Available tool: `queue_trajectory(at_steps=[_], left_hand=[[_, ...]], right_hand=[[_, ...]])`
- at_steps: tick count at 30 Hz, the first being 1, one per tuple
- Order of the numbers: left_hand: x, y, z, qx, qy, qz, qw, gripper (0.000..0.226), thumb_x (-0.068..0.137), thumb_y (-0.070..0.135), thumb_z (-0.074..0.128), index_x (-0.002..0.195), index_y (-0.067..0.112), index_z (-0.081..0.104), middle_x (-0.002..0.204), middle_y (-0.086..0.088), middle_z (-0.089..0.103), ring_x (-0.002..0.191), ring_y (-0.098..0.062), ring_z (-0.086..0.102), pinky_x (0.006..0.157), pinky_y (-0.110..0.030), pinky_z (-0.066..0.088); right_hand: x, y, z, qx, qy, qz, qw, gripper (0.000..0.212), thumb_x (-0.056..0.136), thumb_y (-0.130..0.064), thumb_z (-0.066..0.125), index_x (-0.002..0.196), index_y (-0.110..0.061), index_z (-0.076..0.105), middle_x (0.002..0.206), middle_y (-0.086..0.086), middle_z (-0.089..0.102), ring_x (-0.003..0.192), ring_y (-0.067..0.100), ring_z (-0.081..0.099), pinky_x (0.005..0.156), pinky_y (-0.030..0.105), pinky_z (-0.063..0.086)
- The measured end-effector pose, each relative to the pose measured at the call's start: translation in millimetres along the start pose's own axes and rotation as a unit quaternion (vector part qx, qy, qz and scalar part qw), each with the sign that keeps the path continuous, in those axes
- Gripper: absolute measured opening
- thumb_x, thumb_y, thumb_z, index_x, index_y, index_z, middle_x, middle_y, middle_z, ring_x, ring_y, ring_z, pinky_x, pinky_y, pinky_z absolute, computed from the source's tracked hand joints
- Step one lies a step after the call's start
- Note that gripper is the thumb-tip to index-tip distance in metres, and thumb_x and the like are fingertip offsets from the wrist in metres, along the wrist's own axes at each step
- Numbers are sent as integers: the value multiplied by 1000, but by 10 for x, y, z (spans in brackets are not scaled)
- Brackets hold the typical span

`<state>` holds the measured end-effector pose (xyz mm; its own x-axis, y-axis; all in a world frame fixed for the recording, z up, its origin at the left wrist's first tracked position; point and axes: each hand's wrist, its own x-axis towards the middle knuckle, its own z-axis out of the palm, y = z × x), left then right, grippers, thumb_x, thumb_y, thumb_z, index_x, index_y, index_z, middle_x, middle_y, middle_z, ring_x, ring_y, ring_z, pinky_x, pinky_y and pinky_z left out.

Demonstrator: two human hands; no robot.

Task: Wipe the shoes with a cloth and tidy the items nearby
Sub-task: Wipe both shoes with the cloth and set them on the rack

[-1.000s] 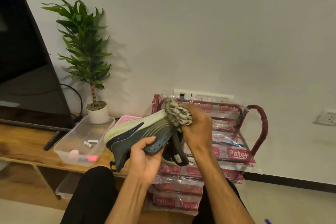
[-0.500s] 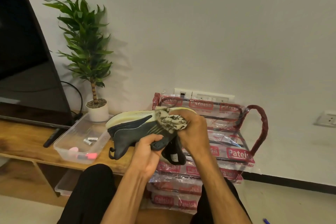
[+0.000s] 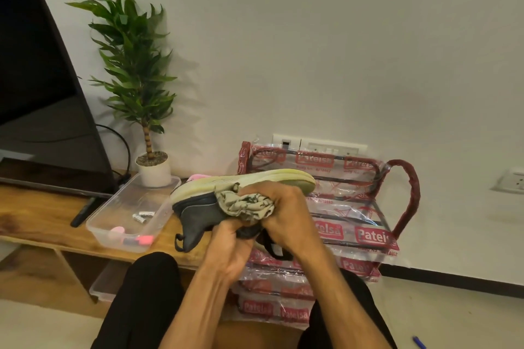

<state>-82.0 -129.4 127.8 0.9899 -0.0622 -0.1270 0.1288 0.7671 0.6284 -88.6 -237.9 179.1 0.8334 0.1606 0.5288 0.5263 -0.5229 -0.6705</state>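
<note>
Sneaker (image 3: 198, 212), sole uppermost, held in the air before the left end of the shoe rack (image 3: 408, 193): pale ribbed foam sole above a dark matte upper with a heel loop. Left hand (image 3: 229, 252), grip clenched round the upper from below. Right hand (image 3: 286, 212), grip grasping a crumpled, patterned beige cloth (image 3: 249, 205) pressed to the sneaker's side and hiding its midsection. The rack is tubular, wrapped in clear printed plastic, its ends bound in red. Left of the rack, a wooden table (image 3: 37, 215) carries a clear rectangular plastic container (image 3: 147, 193) holding two batteries (image 3: 143, 215) and a pink marker (image 3: 141, 240), a white-potted plant (image 3: 133, 73) and a black television (image 3: 37, 93). Right of the rack, a blue pen (image 3: 419, 343) lies on the floor.
</note>
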Motion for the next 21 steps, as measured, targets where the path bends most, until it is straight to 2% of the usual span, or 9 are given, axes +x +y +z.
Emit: queue_trajectory(at_steps=[2, 4, 6, 8, 12, 15, 17, 19, 21], left_hand=[[-9, 7, -32, 1, 0, -16, 1000, 34, 63, -12, 51, 93, -4, 64, 86, -14, 68, 82, -22, 63, 82, -35, 51], [-23, 11, -34, 13, 0, -29, 999, 23, 69, -16, 49, 76, -3, 66, 73, -13, 62, 72, -20, 60, 72, -31, 54], [-23, -4, -21, 36, -1, -32, 999, 37, 78, -18, 44, 60, 4, 68, 63, -8, 59, 62, -16, 59, 60, -26, 55], [-50, -14, 41, 47, -18, -23, 998, 40, 81, -20, 41, 66, 4, 70, 66, -8, 61, 66, -16, 58, 62, -26, 53], [-83, -11, 96, 21, -11, -10, 1000, 39, 83, -23, 36, 83, 3, 66, 77, -10, 61, 73, -15, 54, 67, -28, 46], [-100, -13, 67, 16, -31, -28, 999, 41, 80, -24, 37, 69, -1, 69, 70, -13, 67, 67, -18, 65, 60, -27, 56], [-113, -38, 62, -3, -22, -46, 999, 42, 79, -23, 39, 59, 1, 67, 64, -12, 64, 60, -16, 65, 56, -25, 57], [-123, -21, 69, -46, -13, -68, 997, 26, 73, -18, 44, 77, -6, 67, 81, -17, 68, 73, -21, 70, 69, -29, 61], [-95, 37, 15, -103, -5, -65, 992, 49, 68, -14, 49, 116, -10, 57, 117, -24, 65, 106, -34, 67, 94, -43, 55]], right_hand=[[68, 51, -50, -30, 6, 21, 999, 25, 76, -16, 76, 100, -25, 77, 94, -9, 76, 86, 4, 69, 74, 36, 58], [102, 102, -97, -80, 59, 43, 994, 23, 81, -17, 76, 102, -26, 76, 98, -9, 75, 88, 6, 68, 74, 36, 58], [103, 93, -95, -94, 128, 65, 985, 23, 82, -17, 76, 103, -24, 76, 99, -8, 76, 87, 8, 68, 74, 35, 59], [93, 14, -14, -55, 152, 83, 983, 23, 80, -13, 77, 101, -23, 77, 95, -8, 76, 84, 5, 69, 72, 30, 58], [93, -166, 122, 23, 75, 44, 996, 32, 74, -1, 73, 96, -23, 79, 91, -9, 77, 82, 0, 70, 73, 27, 58], [146, -62, 12, 4, 97, 50, 994, 36, 71, 2, 75, 100, -20, 78, 91, -5, 77, 80, 2, 69, 70, 30, 59], [155, 61, -75, -30, 137, 61, 988, 35, 75, -6, 80, 107, -18, 75, 97, -2, 77, 83, 7, 70, 66, 33, 61], [144, 188, -144, -55, 175, 57, 981, 34, 78, -15, 81, 111, -17, 73, 102, -1, 76, 86, 9, 71, 65, 30, 61], [129, 277, -221, -76, 210, 68, 972, 34, 79, -17, 81, 111, -18, 72, 103, -3, 75, 84, 6, 68, 62, 17, 57]])
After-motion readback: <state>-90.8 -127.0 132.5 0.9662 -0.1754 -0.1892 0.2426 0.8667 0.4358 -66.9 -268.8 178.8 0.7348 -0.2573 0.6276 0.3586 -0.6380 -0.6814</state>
